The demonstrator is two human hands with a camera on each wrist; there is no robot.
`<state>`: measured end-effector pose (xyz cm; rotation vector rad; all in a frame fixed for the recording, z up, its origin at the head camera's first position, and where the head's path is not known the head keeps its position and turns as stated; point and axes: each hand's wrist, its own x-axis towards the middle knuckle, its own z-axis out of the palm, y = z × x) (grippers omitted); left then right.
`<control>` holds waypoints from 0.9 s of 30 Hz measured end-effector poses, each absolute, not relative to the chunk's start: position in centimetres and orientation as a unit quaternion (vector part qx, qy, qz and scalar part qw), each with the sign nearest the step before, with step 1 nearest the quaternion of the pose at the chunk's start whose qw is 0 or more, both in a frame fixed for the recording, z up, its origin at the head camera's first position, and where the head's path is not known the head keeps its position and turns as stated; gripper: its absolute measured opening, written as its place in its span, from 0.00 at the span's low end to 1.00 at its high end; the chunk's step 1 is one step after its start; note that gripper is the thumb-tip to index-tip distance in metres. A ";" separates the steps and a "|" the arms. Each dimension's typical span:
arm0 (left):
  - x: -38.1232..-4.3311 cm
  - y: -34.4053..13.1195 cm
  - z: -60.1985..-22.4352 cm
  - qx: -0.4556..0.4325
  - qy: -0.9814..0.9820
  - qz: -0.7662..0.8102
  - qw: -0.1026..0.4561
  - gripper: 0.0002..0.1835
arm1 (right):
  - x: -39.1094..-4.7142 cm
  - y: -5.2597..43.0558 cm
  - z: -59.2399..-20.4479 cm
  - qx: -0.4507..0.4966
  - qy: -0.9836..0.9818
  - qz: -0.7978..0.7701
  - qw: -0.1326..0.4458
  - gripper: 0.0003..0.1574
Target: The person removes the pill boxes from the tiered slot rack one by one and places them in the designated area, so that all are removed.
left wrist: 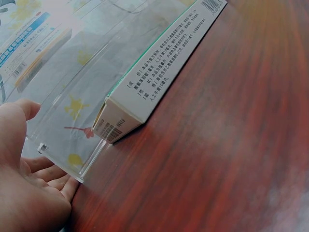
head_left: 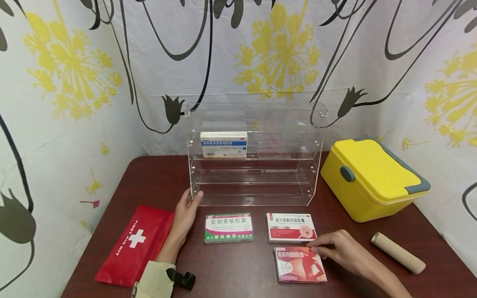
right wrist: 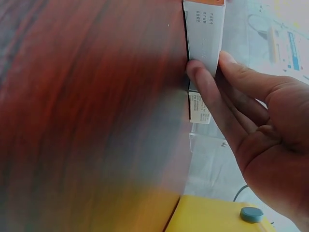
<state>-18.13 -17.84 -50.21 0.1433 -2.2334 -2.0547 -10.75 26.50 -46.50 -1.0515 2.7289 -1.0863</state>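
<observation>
On the table stands a clear acrylic display rack (head_left: 253, 200) with tiers. My left hand (head_left: 185, 214) holds its lower left corner, thumb in front and the other fingers round the side panel. A red and pink medicine box (head_left: 296, 269) lies flat near the table's front. At its upper right corner my right hand (head_left: 346, 251) pinches it between thumb and fingers, as the right wrist view also shows. Just behind lies a white and red medicine box (head_left: 287, 223). A green and white medicine box (head_left: 229, 227) lies further left. One blue and white medicine box (head_left: 224, 150) stands on the rack, upper left.
A red first aid pouch (head_left: 139, 240) lies at the left, beside my left forearm. At the right are a yellow lidded box (head_left: 372, 174) with grey trim and a beige cylinder (head_left: 398, 252). Patterned white cloth (head_left: 156, 74) hangs behind the table.
</observation>
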 end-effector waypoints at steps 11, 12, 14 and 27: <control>-18.1 -17.9 -50.3 0.044 -0.735 -0.675 0.051 0.37 | -10.5 26.5 -46.6 -0.364 0.876 -0.314 -0.046 0.14; -18.1 -17.9 -50.3 0.046 -0.735 -0.674 0.051 0.37 | -10.5 26.5 -46.6 -0.362 0.877 -0.313 -0.046 0.14; -18.1 -17.9 -50.4 0.048 -0.736 -0.673 0.051 0.37 | -10.5 26.4 -46.5 -0.360 0.878 -0.312 -0.043 0.14; -18.1 -17.7 -50.1 0.051 -0.735 -0.674 0.055 0.37 | -10.5 27.1 -43.0 -0.357 0.883 -0.300 -0.056 0.14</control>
